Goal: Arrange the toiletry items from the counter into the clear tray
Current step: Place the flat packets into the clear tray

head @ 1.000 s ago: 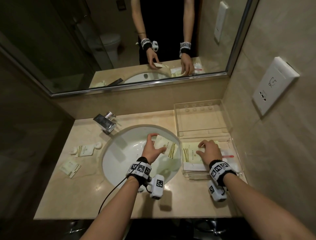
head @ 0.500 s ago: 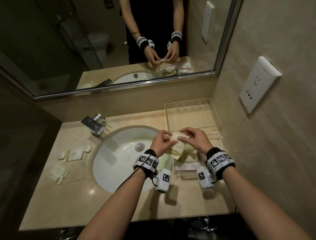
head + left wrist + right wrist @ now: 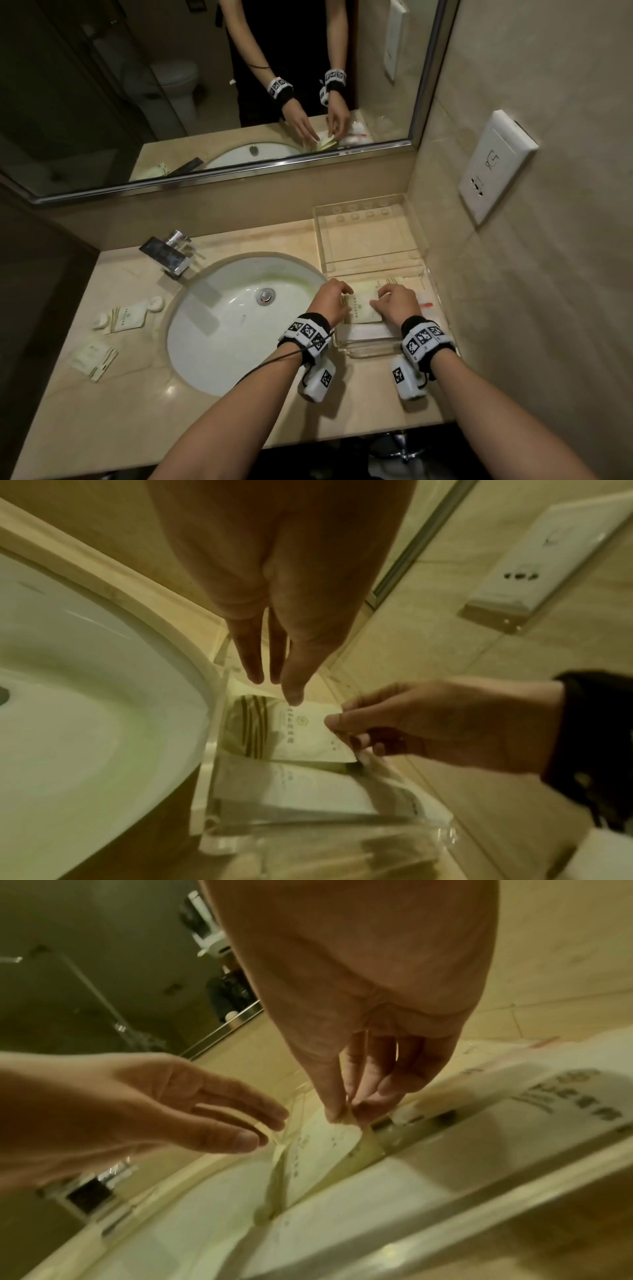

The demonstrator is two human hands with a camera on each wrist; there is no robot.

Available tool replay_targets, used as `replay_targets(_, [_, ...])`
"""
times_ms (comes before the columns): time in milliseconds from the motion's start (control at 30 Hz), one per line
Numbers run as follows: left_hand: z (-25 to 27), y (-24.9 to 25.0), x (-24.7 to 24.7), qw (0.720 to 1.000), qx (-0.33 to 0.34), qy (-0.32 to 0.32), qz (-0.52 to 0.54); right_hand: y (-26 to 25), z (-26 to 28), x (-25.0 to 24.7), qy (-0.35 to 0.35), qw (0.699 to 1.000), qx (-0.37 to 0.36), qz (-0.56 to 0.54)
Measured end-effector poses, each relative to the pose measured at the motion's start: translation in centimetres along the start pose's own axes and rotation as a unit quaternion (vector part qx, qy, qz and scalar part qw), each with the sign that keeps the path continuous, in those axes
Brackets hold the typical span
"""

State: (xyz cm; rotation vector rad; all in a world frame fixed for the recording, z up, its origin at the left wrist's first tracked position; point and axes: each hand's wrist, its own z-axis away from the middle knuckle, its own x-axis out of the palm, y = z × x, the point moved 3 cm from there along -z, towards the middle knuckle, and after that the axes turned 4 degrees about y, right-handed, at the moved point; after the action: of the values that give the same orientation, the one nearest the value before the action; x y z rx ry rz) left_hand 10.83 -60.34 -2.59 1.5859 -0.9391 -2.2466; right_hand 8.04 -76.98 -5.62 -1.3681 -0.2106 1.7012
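Both hands dropped since half sec ago: sachet (image 3: 363, 305), then held up between them, now flat in clear tray (image 3: 371, 346) front compartment, atop other packets. Right hand (image 3: 397, 303) pinches its right edge w/ thumb + fingers; left hand (image 3: 330, 303) open, fingers straight, tip on sachet. Long axis runs left-right. Two packets (image 3: 126, 317) (image 3: 94, 359) wait on worktop (image 3: 137, 411) far left of sink (image 3: 212, 329); left hand nearer, prob. next reach.

Beige marble counter (image 3: 144, 407) with a white oval sink (image 3: 219, 329) sunk into it. Chrome faucet (image 3: 169, 255) at the back left. Two cream sachets (image 3: 126, 317) (image 3: 94, 359) lying flat left of the sink. Clear tray (image 3: 371, 346) sitting at the right end, against the wall.
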Motion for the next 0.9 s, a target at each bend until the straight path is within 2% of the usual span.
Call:
replay_targets(133, [-0.2,0.1,1.3,0.998,0.032,-0.015,-0.055,0.4,-0.1,0.3,0.011,0.999,-0.009,0.03])
replay_targets(267, [-0.4,0.2,2.2,0.995,0.04,-0.031,-0.084,0.5,-0.1,0.5,0.01,0.997,-0.062,0.047])
replay_targets(433, [-0.2,-0.3,2.9,0.995,0.041,-0.013,-0.092,0.3,-0.1,0.8,0.01,0.994,-0.102,0.028])
replay_targets(567, [-0.1,-0.7,3.2,0.996,0.032,0.002,-0.087,0.3,-0.3,1.0,0.0,0.994,-0.108,0.032])
replay_targets(767, [-0.4,-1.1,3.2,0.996,0.021,-0.01,-0.09,0.6,-0.3,1.2,-0.004,0.992,-0.113,0.054])
replay_targets(900, [0.0,-0.9,3.1,0.994,0.038,0.006,-0.099,0.8,0.0,0.5,0.042,0.991,-0.124,0.038])
